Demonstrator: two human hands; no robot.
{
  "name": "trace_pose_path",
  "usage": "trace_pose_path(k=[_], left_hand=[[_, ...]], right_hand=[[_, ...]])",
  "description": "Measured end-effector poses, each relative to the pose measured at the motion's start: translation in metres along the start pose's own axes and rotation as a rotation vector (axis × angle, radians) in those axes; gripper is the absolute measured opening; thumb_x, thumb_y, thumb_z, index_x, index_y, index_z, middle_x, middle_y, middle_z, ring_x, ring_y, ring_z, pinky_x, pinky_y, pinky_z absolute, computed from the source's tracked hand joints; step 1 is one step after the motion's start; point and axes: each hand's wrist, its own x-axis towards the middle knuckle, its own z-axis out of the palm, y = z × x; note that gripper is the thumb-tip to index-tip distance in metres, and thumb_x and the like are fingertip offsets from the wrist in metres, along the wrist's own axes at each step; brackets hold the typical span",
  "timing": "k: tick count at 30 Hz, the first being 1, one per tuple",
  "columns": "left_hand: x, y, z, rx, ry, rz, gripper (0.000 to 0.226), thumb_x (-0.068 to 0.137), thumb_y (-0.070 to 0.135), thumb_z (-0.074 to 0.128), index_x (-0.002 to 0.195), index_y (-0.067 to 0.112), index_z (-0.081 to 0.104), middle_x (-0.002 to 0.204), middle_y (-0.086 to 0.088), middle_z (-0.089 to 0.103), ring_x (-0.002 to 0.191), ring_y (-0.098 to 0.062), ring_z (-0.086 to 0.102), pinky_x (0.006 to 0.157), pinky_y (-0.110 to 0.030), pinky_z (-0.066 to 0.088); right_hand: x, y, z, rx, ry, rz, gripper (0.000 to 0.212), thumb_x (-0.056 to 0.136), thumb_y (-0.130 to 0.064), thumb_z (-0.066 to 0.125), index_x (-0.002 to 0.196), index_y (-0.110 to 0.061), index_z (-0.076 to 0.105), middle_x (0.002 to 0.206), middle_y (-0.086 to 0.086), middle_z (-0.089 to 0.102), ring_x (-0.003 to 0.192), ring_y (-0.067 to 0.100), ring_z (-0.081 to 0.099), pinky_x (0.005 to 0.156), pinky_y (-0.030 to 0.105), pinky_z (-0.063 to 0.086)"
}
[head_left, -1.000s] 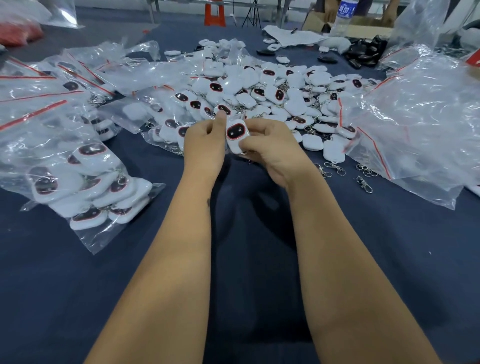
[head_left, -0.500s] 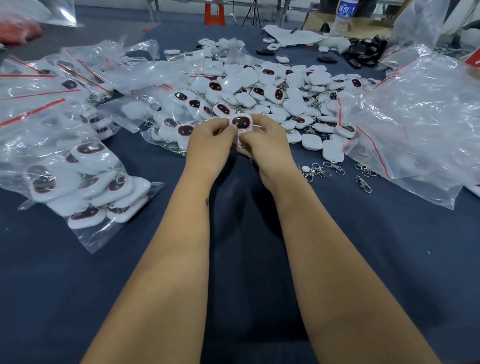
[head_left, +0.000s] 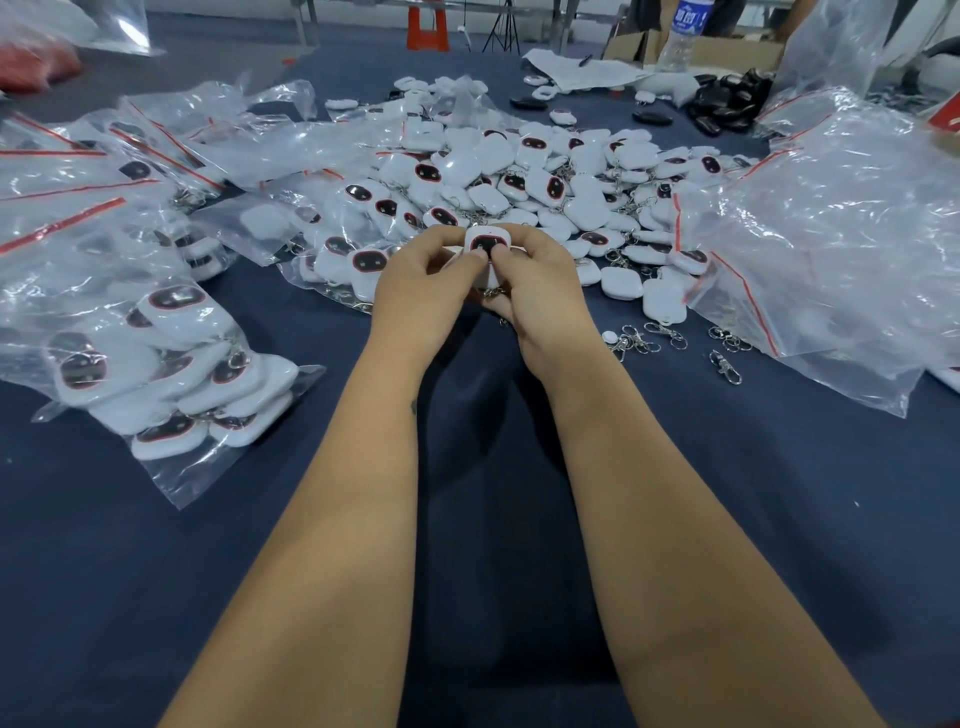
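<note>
Both my hands hold one white keychain charm (head_left: 487, 243) with a dark red-rimmed face, above the near edge of a big pile of the same white charms (head_left: 545, 182). My left hand (head_left: 421, 288) curls round its left side. My right hand (head_left: 540, 291) grips its right side, thumb pressed on the dark face. A metal ring (head_left: 491, 293) hangs under the charm between my hands; how it is attached is hidden.
Clear zip bags filled with charms (head_left: 171, 364) lie at the left. A heap of empty clear bags (head_left: 841, 234) fills the right. Loose metal clasps (head_left: 670, 338) lie on the dark blue table (head_left: 488, 519). Black charms (head_left: 727, 104), a water bottle (head_left: 680, 31) and papers sit far back.
The charm turned from tilted in my right hand to upright between both hands. My hands closed together on it and shifted slightly away from me.
</note>
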Motion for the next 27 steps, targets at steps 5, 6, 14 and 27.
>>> trace_pose_path(k=[5, 6, 14, 27], left_hand=[[0.0006, 0.0000, -0.0007, 0.002, -0.002, 0.001, 0.009, 0.087, 0.029, 0.063, 0.087, 0.038, 0.065, 0.074, 0.012, 0.062, 0.066, -0.006, 0.055, 0.072, -0.028, 0.051], [0.0006, 0.0002, -0.0007, 0.007, -0.001, -0.002, 0.008, 0.087, 0.030, 0.062, 0.088, 0.037, 0.064, 0.075, 0.011, 0.061, 0.066, -0.007, 0.054, 0.072, -0.029, 0.051], [0.0000, 0.0002, -0.0002, 0.069, 0.033, -0.016, 0.006, 0.091, 0.029, 0.059, 0.091, 0.033, 0.065, 0.084, 0.007, 0.067, 0.072, -0.007, 0.059, 0.074, -0.031, 0.053], [-0.0023, 0.0014, 0.0030, 0.145, 0.073, 0.010, 0.012, 0.093, 0.026, 0.054, 0.083, 0.033, 0.058, 0.091, -0.004, 0.070, 0.077, -0.013, 0.061, 0.078, -0.039, 0.054]], right_hand=[[0.0012, 0.0019, 0.0019, -0.079, 0.012, -0.030, 0.022, 0.099, 0.000, 0.043, 0.110, -0.008, 0.060, 0.102, 0.012, 0.070, 0.096, 0.027, 0.070, 0.091, 0.046, 0.057], [0.0015, 0.0027, 0.0023, -0.085, 0.012, -0.037, 0.022, 0.099, 0.000, 0.043, 0.110, -0.007, 0.060, 0.100, 0.010, 0.070, 0.095, 0.025, 0.070, 0.092, 0.046, 0.056], [0.0019, 0.0060, 0.0028, -0.116, -0.013, -0.074, 0.021, 0.099, -0.001, 0.044, 0.111, -0.007, 0.061, 0.093, 0.006, 0.069, 0.091, 0.020, 0.069, 0.085, 0.037, 0.059], [0.0026, 0.0064, 0.0078, -0.275, 0.006, -0.091, 0.024, 0.099, -0.005, 0.043, 0.113, -0.011, 0.060, 0.093, 0.001, 0.067, 0.088, 0.013, 0.065, 0.090, 0.036, 0.056]])
